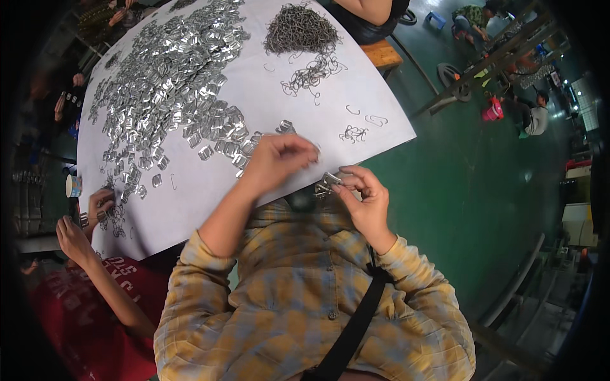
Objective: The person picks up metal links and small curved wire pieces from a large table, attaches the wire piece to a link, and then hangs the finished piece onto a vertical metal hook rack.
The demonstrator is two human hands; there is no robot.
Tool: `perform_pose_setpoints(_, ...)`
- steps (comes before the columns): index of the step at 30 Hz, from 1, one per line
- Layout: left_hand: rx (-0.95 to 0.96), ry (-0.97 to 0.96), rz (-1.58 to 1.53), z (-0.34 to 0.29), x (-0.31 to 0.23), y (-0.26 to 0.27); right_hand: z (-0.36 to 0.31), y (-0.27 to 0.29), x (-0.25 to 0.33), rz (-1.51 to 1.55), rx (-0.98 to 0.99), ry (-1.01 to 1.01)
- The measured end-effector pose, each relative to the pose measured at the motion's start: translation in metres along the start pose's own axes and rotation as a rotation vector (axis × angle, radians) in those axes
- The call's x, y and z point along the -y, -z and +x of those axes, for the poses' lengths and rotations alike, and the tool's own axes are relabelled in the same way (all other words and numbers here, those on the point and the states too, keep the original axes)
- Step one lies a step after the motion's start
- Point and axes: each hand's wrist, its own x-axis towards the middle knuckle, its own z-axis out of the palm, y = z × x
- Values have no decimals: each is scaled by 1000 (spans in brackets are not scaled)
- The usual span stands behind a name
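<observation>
My right hand pinches a small cluster of shiny metal buckles between thumb and fingers, just off the table's near edge. Close by on the left, my left hand hovers over the edge, its fingers curled together and blurred by motion; whatever sits between the fingertips is too small to make out. Loose silver buckles lie just beyond my left hand and join a large heap. A few bent wire hooks rest on the white tabletop ahead of my right hand.
At the far side stands a dense pile of wire hooks, with scattered ones in front. On my left a co-worker in red handles buckles beside a paper cup. A wooden stool stands past the right edge above green floor.
</observation>
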Motion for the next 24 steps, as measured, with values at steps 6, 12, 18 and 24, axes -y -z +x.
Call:
perform_pose_setpoints(6,80,-81,151,-25,4,-21,-2,-4,5,-23,10,32)
perform_pose_setpoints(12,31,-300,147,-23,12,-25,-2,-6,19,-133,83,70)
perform_pose_setpoints(18,29,-174,125,-47,2,-26,17,1,2,-137,92,159)
perform_pose_setpoints(24,9,-195,340,-65,8,-29,86,-43,-39,-557,202,413)
